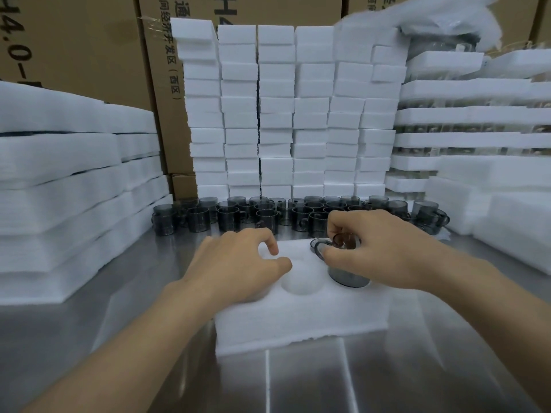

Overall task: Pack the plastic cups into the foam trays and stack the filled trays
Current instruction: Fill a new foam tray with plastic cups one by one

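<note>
A white foam tray (301, 320) lies on the steel table in front of me, with an empty round pocket (301, 283) in its middle. My left hand (238, 263) rests on the tray's left part, fingers loosely curled and holding nothing. My right hand (384, 251) grips a smoky grey plastic cup (347, 274) by its rim and handle, the cup sitting in the tray's right pocket. Several more grey cups (268, 216) stand in a row behind the tray.
Columns of white foam blocks (286, 114) rise behind the cups. Stacked foam sheets (68, 186) fill the left side. Filled trays (465, 120) are stacked at the right, more foam (512, 222) below them. Cardboard boxes (74, 40) stand at the back. Bare steel table (328, 380) lies nearest me.
</note>
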Tool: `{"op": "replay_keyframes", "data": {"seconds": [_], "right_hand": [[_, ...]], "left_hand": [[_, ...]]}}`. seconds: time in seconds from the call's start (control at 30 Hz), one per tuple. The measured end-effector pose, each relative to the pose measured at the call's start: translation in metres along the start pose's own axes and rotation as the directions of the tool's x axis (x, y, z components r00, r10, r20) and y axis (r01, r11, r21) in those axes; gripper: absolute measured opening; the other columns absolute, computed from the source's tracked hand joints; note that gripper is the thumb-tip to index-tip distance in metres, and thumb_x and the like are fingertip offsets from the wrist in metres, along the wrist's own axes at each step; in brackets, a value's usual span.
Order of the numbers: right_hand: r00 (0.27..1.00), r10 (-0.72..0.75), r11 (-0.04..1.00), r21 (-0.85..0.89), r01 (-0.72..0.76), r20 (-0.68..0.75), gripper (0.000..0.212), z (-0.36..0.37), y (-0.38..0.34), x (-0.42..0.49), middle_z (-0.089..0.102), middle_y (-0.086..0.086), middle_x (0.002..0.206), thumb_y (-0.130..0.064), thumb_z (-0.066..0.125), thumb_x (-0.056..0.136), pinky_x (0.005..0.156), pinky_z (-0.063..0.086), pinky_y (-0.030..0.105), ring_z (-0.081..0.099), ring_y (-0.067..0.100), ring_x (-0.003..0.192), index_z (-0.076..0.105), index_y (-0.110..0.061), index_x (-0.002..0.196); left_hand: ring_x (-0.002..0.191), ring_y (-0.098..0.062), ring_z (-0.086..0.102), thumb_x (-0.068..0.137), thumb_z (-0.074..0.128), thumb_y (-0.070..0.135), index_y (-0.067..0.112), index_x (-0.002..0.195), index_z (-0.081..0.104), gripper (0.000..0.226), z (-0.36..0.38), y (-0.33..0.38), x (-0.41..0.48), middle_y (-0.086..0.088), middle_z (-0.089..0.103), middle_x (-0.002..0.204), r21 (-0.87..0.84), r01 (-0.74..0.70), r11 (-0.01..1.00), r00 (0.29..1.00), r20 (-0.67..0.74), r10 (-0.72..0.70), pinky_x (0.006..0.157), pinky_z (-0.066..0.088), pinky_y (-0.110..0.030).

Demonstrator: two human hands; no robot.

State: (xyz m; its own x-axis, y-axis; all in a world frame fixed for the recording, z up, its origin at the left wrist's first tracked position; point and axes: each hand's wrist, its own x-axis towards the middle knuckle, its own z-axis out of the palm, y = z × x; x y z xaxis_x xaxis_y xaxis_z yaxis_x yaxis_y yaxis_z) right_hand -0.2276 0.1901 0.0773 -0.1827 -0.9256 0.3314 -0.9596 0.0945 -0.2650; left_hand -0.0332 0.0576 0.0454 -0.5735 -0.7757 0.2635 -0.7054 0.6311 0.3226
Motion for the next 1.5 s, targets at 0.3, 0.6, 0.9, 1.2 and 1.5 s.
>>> {"op": "replay_keyframes", "data": {"seconds": [0.3, 0.6, 0.9, 1.2, 1.5], "right_hand": [[0.981, 0.191, 0.967, -0.173, -0.185, 0.020, 0.032, 0.011, -0.015, -0.002, 0.064, -0.005, 0.078, -0.058, 0.050, 0.087, 0.060, 0.041, 0.034, 0.059, 0.014, 0.074, 0.052, -0.027, 0.080], [0.994, -0.047, 0.999, -0.018, 0.045, -0.095, 0.084, 0.005, -0.015, -0.005, 0.049, -0.023, 0.141, -0.095, 0.019, 0.083, 0.106, 0.039, 0.034, 0.040, 0.004, 0.133, 0.051, -0.044, 0.142], [0.987, -0.121, 0.993, -0.004, 0.122, 0.108, 0.103, 0.034, -0.012, -0.001, 0.002, -0.026, 0.174, -0.099, 0.009, 0.081, 0.132, -0.003, 0.034, -0.009, -0.007, 0.158, 0.014, -0.044, 0.167], [0.962, -0.165, 0.985, 0.077, 0.151, 0.218, 0.098, 0.047, -0.015, 0.001, 0.004, -0.031, 0.172, -0.104, 0.001, 0.073, 0.132, 0.000, 0.035, -0.008, -0.011, 0.156, 0.012, -0.061, 0.161], [0.920, 0.231, 0.961, 0.220, -0.166, -0.316, 0.042, 0.044, 0.098, 0.014, 0.064, -0.015, 0.123, -0.061, 0.049, 0.103, 0.096, 0.045, 0.032, 0.058, 0.005, 0.117, 0.066, -0.032, 0.128]], "left_hand": [[0.073, -0.002, 0.059, 0.069, 0.038, 0.072, 0.050, 0.096, 0.058, 0.040, 0.001, 0.002, -0.001, 0.014, 0.063, 0.061, -0.003, 0.008, 1.000, 1.000, -0.001, -0.008, 0.101, 0.044, -0.041], [0.073, 0.000, 0.053, 0.072, 0.035, 0.076, 0.050, 0.103, 0.060, 0.047, -0.001, 0.004, -0.003, 0.015, 0.056, 0.068, 0.018, -0.004, 1.000, 1.000, 0.001, 0.004, 0.103, 0.042, -0.044], [0.075, -0.003, 0.053, 0.067, 0.022, 0.078, 0.051, 0.102, 0.058, 0.057, -0.005, 0.007, -0.007, 0.014, 0.057, 0.069, 0.027, -0.033, 0.999, 0.998, 0.054, 0.031, 0.109, 0.040, -0.049], [0.076, 0.000, 0.052, 0.082, 0.040, 0.070, 0.047, 0.102, 0.062, 0.038, -0.002, -0.001, -0.003, 0.014, 0.060, 0.071, -0.013, -0.095, 0.995, 0.995, 0.033, 0.096, 0.104, 0.040, -0.045], [0.064, -0.002, 0.064, 0.096, 0.063, 0.047, 0.050, 0.102, 0.066, 0.008, 0.000, -0.008, -0.001, 0.019, 0.073, 0.078, -0.249, -0.215, 0.944, 0.976, -0.084, 0.200, 0.064, 0.056, -0.036]]}}
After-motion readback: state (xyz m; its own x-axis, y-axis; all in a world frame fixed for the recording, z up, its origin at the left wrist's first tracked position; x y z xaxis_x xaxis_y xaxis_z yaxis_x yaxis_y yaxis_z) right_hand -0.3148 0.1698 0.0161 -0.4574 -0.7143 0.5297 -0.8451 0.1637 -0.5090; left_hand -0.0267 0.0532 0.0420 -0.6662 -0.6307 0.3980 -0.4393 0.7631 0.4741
